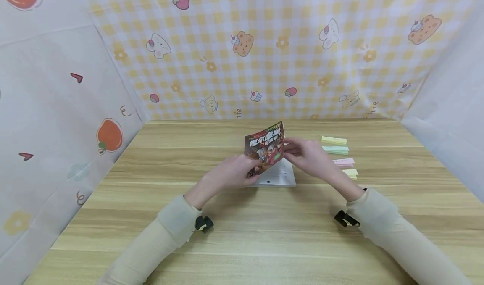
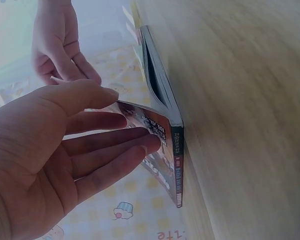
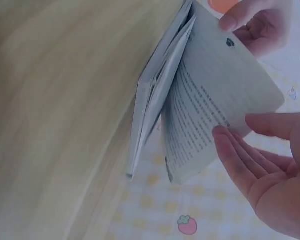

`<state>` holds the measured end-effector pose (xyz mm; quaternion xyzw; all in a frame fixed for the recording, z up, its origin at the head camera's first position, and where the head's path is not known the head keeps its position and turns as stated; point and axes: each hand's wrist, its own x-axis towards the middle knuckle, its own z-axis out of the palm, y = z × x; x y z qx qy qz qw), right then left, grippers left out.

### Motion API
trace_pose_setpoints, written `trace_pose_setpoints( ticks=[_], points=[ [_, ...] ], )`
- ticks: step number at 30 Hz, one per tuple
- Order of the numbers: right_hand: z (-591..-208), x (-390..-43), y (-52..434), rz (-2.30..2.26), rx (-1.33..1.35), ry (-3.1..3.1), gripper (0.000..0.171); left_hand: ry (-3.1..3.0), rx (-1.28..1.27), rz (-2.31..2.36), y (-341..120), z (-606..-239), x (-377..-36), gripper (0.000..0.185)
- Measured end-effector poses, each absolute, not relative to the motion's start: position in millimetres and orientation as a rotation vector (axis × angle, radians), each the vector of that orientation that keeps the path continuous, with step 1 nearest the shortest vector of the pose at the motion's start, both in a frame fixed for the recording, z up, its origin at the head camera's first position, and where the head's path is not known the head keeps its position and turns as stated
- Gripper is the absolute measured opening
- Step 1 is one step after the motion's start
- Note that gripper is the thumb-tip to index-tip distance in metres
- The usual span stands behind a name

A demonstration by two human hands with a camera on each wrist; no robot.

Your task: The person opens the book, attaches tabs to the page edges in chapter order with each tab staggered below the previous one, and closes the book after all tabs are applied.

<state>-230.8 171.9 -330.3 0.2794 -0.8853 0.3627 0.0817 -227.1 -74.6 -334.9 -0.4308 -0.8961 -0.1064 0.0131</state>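
A small book point(image 1: 272, 178) lies on the table with its illustrated front cover point(image 1: 264, 146) raised, the outer face turned toward the head camera. My left hand point(image 1: 236, 171) pinches the cover's near left part, thumb on the inner side and fingers against the picture. In the left wrist view, the dark spine point(image 2: 178, 165) shows below that hand point(image 2: 75, 145). My right hand point(image 1: 308, 157) is at the cover's right edge. The right wrist view shows the printed inner side point(image 3: 210, 95), with the fairly straight fingertips of my right hand point(image 3: 275, 165) at its edge, thumb and fingers apart.
To the right of the book, paper strips lie in a column: yellow point(image 1: 334, 141), green point(image 1: 335, 149), pink point(image 1: 344, 162) and another yellow point(image 1: 351, 172). Behind the wooden table point(image 1: 264, 243) hangs a checked cloth point(image 1: 264, 66). White cloth point(image 1: 56, 108) stands at the left side.
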Motion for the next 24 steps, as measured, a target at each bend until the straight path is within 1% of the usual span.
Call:
trace_pose_setpoints(
  ticks=[4, 12, 15, 20, 24],
  points=[
    [-331.8, -229.8, 167.5, 1.175, 0.756, -2.609, 0.039, -2.81, -1.329, -0.326, -74.5, -333.6, -227.2, 0.008],
    [-332.6, -227.0, 162.2, 1.294, 0.68, -2.587, 0.053, -2.846, -1.296, -0.472, -77.2, -332.5, -227.6, 0.025],
    [-332.0, -226.0, 159.2, 1.317, 0.682, -2.588, 0.05, -2.862, -1.268, -0.53, -78.1, -333.4, -229.0, 0.035],
    [-331.7, -224.7, 153.4, 1.365, 0.735, -2.556, 0.04, -2.889, -1.263, -0.617, -79.8, -332.2, -231.3, 0.052],
    [-331.3, -223.1, 149.4, 1.387, 0.765, -2.54, 0.038, -2.897, -1.281, -0.691, -82.3, -328.3, -231.6, 0.063]
  ],
)
